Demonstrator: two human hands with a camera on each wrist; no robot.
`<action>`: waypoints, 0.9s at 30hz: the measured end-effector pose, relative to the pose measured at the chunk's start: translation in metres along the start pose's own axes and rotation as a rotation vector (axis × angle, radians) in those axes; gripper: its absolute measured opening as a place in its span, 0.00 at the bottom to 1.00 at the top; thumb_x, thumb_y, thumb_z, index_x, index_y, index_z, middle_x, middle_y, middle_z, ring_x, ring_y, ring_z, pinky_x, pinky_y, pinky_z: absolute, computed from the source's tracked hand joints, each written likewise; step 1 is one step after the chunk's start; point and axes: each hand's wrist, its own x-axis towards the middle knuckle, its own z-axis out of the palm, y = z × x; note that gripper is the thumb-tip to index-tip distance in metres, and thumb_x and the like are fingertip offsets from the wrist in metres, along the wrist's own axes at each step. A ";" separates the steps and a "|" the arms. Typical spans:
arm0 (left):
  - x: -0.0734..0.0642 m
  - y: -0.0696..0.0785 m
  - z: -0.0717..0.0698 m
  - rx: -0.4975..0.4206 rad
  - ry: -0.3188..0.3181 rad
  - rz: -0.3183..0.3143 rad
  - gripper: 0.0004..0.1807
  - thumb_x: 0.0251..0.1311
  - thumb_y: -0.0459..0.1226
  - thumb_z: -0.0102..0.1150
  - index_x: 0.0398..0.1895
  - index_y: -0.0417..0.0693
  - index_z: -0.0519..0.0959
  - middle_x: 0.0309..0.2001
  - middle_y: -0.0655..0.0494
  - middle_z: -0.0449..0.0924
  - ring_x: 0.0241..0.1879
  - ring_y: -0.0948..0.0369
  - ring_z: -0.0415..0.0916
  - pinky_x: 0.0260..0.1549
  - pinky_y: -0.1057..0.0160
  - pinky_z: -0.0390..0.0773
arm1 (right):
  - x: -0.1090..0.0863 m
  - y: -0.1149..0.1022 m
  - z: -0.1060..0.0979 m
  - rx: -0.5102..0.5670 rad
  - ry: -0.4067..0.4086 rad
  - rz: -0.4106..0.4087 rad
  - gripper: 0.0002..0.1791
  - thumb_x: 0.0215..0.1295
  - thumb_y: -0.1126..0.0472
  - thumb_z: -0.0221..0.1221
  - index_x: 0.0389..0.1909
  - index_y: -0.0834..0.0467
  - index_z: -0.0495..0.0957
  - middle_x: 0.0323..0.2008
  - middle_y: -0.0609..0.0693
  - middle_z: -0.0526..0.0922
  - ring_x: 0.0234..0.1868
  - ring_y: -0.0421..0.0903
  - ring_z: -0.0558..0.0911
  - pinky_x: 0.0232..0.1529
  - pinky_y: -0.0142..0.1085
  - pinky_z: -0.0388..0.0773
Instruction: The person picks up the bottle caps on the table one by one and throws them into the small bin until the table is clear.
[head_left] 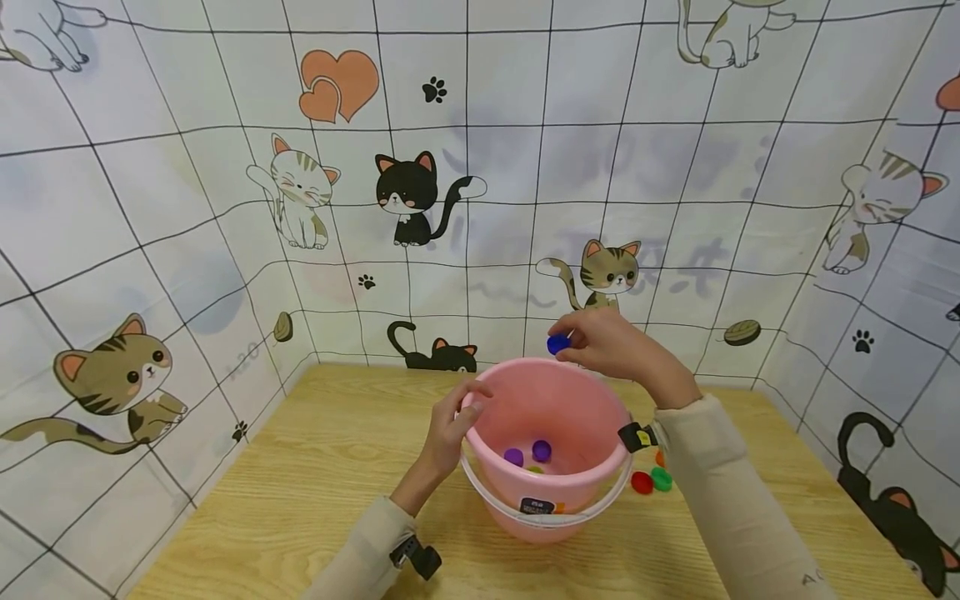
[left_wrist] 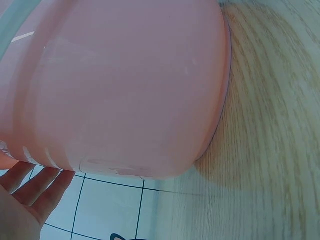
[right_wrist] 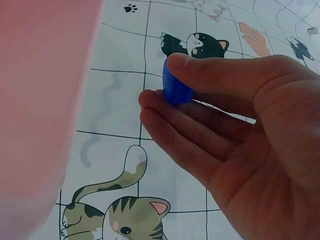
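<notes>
A pink bucket (head_left: 517, 492) stands upright on the wooden table with its white handle (head_left: 551, 521) hanging down at the front. My left hand (head_left: 450, 425) holds the bucket's left rim; in the left wrist view, fingers (left_wrist: 45, 187) lie along the pink wall. Above the far right part of the rim, my right hand (head_left: 611, 346) pinches a blue bottle cap (head_left: 558, 343) between thumb and fingers. The right wrist view shows the blue cap (right_wrist: 176, 87) up close. Inside the bucket lie purple caps (head_left: 542, 451) and a partly hidden yellow-green piece (head_left: 535, 470).
On the table (head_left: 322, 467), right of the bucket, lie a red cap (head_left: 642, 482), a green cap (head_left: 662, 479) and an orange piece (head_left: 660, 458) partly hidden by the right sleeve. A cat-printed sheet (head_left: 502, 167) encloses the back and sides.
</notes>
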 end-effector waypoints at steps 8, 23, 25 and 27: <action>0.000 0.002 0.000 -0.017 0.002 -0.014 0.16 0.68 0.42 0.48 0.51 0.48 0.81 0.51 0.44 0.84 0.42 0.44 0.80 0.36 0.54 0.85 | 0.001 0.000 0.000 0.004 -0.014 -0.007 0.19 0.65 0.62 0.68 0.55 0.64 0.83 0.42 0.56 0.91 0.41 0.48 0.90 0.44 0.44 0.88; 0.001 -0.001 0.000 -0.027 -0.011 -0.013 0.17 0.69 0.42 0.46 0.51 0.47 0.80 0.51 0.42 0.83 0.41 0.42 0.81 0.36 0.50 0.87 | 0.005 -0.002 -0.001 -0.015 -0.027 -0.035 0.17 0.65 0.62 0.67 0.54 0.63 0.84 0.42 0.56 0.90 0.38 0.47 0.89 0.42 0.43 0.88; 0.000 -0.001 -0.001 -0.029 -0.011 -0.014 0.16 0.68 0.42 0.47 0.51 0.48 0.80 0.50 0.41 0.83 0.40 0.43 0.81 0.34 0.51 0.87 | 0.005 -0.001 -0.001 -0.007 -0.029 -0.033 0.17 0.65 0.63 0.67 0.54 0.63 0.83 0.42 0.57 0.90 0.39 0.48 0.90 0.43 0.44 0.88; 0.000 -0.001 -0.001 -0.024 -0.009 -0.013 0.16 0.68 0.42 0.47 0.51 0.48 0.81 0.49 0.40 0.83 0.39 0.43 0.80 0.34 0.52 0.86 | 0.005 -0.001 -0.001 -0.001 -0.033 -0.031 0.17 0.65 0.63 0.67 0.54 0.64 0.83 0.42 0.57 0.90 0.39 0.49 0.90 0.43 0.44 0.88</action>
